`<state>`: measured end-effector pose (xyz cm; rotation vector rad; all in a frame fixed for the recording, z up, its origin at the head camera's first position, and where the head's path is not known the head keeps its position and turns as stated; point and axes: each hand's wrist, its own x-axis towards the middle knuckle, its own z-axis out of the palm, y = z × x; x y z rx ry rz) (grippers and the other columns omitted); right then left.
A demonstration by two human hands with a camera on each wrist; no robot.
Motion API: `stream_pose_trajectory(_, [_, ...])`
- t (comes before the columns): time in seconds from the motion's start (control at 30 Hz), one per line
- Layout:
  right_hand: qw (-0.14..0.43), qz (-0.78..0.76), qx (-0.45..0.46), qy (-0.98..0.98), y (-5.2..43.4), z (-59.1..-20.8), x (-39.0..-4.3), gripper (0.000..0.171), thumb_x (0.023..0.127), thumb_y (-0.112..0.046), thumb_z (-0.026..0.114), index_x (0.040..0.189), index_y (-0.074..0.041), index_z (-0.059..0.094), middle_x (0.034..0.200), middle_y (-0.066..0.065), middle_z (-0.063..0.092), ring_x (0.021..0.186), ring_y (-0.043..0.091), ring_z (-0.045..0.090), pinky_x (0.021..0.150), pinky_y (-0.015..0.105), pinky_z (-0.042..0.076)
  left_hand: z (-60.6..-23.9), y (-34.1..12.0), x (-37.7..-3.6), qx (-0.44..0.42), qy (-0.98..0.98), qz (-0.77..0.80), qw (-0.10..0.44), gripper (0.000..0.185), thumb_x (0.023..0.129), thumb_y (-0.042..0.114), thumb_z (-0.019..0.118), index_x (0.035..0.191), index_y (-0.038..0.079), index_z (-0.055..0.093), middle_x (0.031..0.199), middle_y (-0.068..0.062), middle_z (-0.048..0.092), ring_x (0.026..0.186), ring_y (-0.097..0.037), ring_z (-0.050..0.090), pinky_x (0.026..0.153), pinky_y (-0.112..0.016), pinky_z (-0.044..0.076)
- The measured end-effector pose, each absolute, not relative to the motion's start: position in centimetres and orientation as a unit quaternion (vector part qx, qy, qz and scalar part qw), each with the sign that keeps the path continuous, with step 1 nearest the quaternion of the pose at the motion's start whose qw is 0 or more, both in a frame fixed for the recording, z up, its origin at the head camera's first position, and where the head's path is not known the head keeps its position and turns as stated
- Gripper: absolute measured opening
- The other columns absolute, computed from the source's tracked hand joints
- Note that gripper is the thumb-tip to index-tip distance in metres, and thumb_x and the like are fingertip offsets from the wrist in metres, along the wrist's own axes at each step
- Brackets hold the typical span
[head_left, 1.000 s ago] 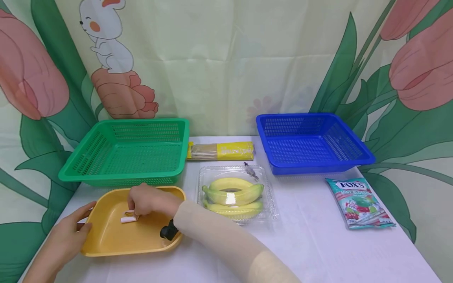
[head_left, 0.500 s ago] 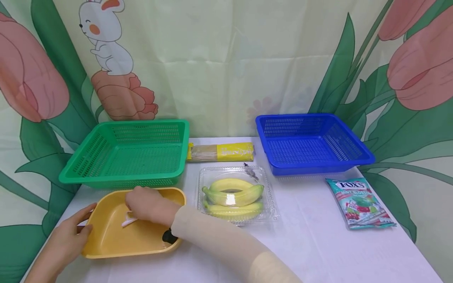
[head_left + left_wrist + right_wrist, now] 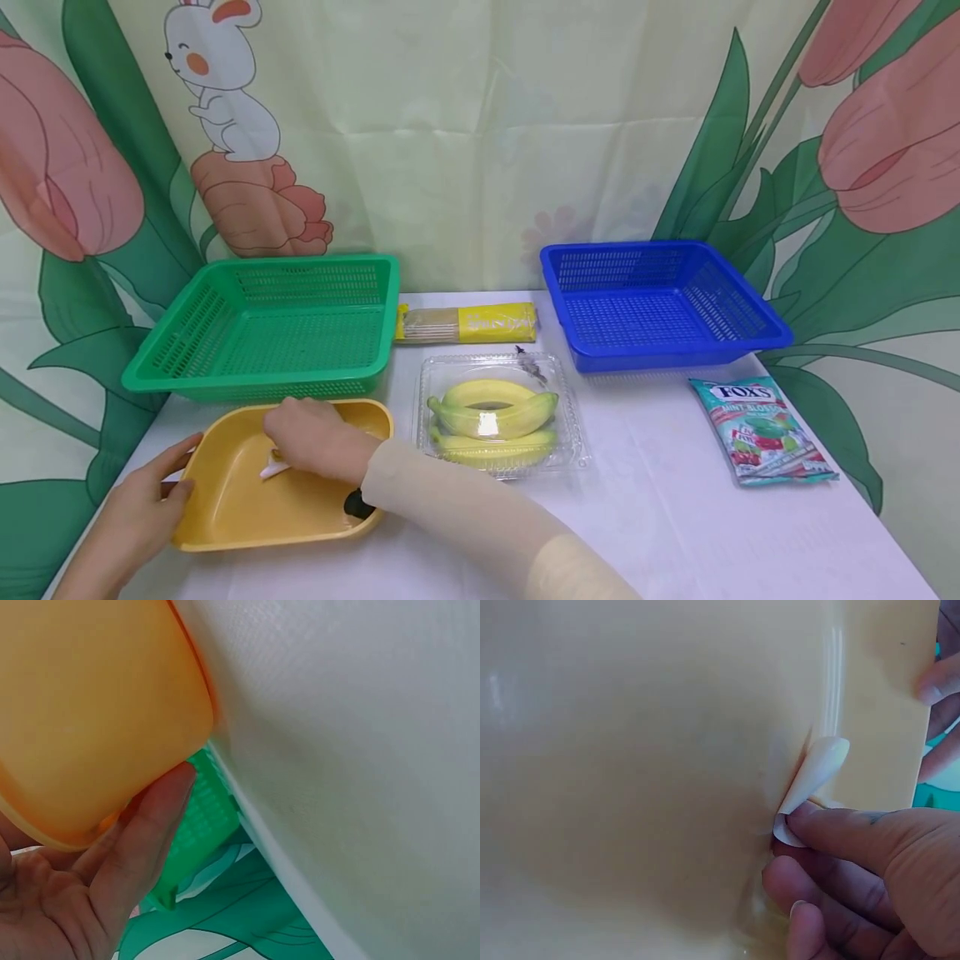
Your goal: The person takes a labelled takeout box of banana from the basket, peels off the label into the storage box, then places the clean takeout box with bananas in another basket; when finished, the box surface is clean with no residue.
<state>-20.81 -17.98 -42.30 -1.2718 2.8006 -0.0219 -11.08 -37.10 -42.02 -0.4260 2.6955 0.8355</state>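
two baskets [image 3: 273, 329] behind yellow tray [image 3: 225, 512], banana box [image 3: 498, 412] beside it

A shallow yellow tray [image 3: 225, 508] with rounded corners sits flat at the near left of the white surface [image 3: 675, 517], just in front of a green basket. Inside it, near the left middle of its glossy floor, lies a small white sticker [image 3: 814, 787], curled up and partly peeled away from the tray, one end lifted.
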Motion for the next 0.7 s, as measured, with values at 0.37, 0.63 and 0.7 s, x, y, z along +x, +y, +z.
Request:
stream_pose_trajectory(0.37, [0.013,0.001,-0.407,0.914,-18.16,-42.41,-20.32,0.021,0.101,-0.031,0.071,0.082,-0.031,0.060,0.086,-0.017,0.066,0.071,0.002,0.059,0.056,0.019,0.051,-42.25,-37.16,-10.93,-0.149,0.936,0.290,0.135,0.067,0.106,0.002,0.051,0.165,-0.006,0.019,0.153,-0.044,0.037,0.108,-0.045,0.063,0.078,-0.035,0.065])
stream_pose_trajectory(0.63, [0.017,0.020,-0.392,0.920,-18.32,-42.21,-20.07,0.018,0.101,-0.036,0.070,0.086,-0.033,0.061,0.090,-0.017,0.067,0.074,0.002,0.060,0.055,0.020,0.051,-42.18,-37.11,-10.88,-0.146,0.937,0.292,0.125,0.064,0.106,0.002,0.047,0.164,-0.006,0.021,0.153,-0.043,0.038,0.106,-0.042,0.065,0.069,-0.026,0.060])
stream_pose_trajectory(0.7, [0.023,0.016,-0.388,0.921,-18.19,-42.03,-20.05,0.018,0.101,-0.035,0.070,0.086,-0.033,0.061,0.090,-0.017,0.067,0.074,0.001,0.059,0.054,0.021,0.051,-42.14,-37.04,-10.88,-0.149,0.936,0.294,0.127,0.064,0.106,0.002,0.047,0.164,-0.006,0.021,0.153,-0.043,0.038,0.106,-0.042,0.065,0.071,-0.028,0.062])
